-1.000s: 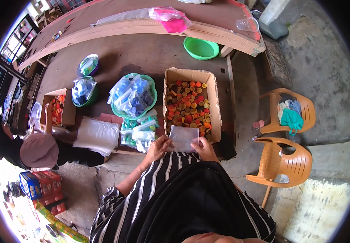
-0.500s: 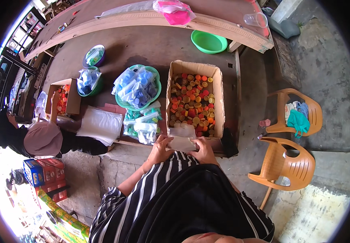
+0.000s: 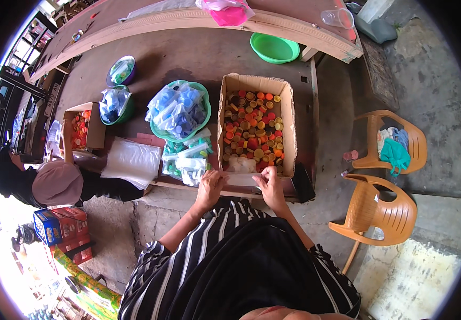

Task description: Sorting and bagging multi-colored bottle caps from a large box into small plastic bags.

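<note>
A clear plastic bag is stretched flat between my two hands at the near edge of the cardboard box. My left hand pinches one end of the bag, fingers closed. At the other end my right hand grips it between thumb and fingers. The bag's far part lies over the near end of the box, above the bottle caps in red, orange, yellow and brown. Left of the box, filled bags of green caps lie beside a green basin of bagged blue caps.
A stack of flat clear bags lies to the left. Beyond it, a person reaches toward a smaller box of red caps. An empty green basin stands at the back. Two orange plastic chairs stand right of the table.
Both my hands have moved slightly away from my body, with the bag pulled straighter between them. My view has shifted a little.
</note>
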Motion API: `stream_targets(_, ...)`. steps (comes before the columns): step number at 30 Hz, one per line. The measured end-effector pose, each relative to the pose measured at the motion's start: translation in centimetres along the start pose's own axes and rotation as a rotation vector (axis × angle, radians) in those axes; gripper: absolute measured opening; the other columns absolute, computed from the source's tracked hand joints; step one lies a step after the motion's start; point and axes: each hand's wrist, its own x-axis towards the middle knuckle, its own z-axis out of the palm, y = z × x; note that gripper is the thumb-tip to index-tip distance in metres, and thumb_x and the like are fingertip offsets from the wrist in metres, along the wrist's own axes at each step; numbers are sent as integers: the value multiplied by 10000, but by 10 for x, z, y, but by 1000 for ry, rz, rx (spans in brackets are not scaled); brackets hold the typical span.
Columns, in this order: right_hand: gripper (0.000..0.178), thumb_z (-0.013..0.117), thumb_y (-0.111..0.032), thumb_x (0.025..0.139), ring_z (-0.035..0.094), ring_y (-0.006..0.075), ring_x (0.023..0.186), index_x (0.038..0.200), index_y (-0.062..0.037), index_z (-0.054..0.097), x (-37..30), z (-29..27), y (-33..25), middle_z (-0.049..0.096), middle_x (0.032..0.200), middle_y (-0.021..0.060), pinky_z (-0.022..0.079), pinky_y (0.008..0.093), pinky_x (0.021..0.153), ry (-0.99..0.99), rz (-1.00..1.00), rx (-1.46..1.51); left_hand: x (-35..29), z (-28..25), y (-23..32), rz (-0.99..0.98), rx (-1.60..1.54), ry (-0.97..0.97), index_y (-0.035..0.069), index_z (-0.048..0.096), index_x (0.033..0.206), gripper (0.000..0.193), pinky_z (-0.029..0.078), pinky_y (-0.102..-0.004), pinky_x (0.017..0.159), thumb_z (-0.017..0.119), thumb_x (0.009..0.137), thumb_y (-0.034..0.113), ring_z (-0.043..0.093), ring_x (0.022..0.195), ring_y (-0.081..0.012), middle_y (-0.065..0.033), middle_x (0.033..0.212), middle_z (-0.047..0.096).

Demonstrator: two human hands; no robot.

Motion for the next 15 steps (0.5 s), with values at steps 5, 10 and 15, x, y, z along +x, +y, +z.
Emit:
stream_targets(5, 257, 722, -152, 858, 616, 313, 710, 994, -35, 537, 6, -2, -10, 613, 792, 134, 478, 405, 643, -30, -54, -193, 7, 10, -3, -197, -99, 33, 39, 626, 1009, 216, 464, -423, 712, 712, 820, 100, 600, 827, -320, -136, 801, 624)
stream_targets(10, 282, 761, -141, 784, 579, 316, 890, 1010, -56, 615, 6, -14, -17, 613, 922, 119, 464, 409, 797, -186, -106, -241, 12, 0, -1, 40, 92, -116, 53, 640, 999, 314, 462, -447, 792, 788, 747, 166, 584, 913, -332, -115, 953, 646)
stream_targets(15, 169, 745, -121, 789, 548, 302, 906, 924, -61, 662, 16, -18, -16, 592, 899, 103, 446, 402, 838, -80, -327, -377, 22, 2, -5, 132, 186, -71, 47, 679, 885, 169, 467, -433, 783, 759, 764, 133, 577, 886, -330, -115, 952, 647)
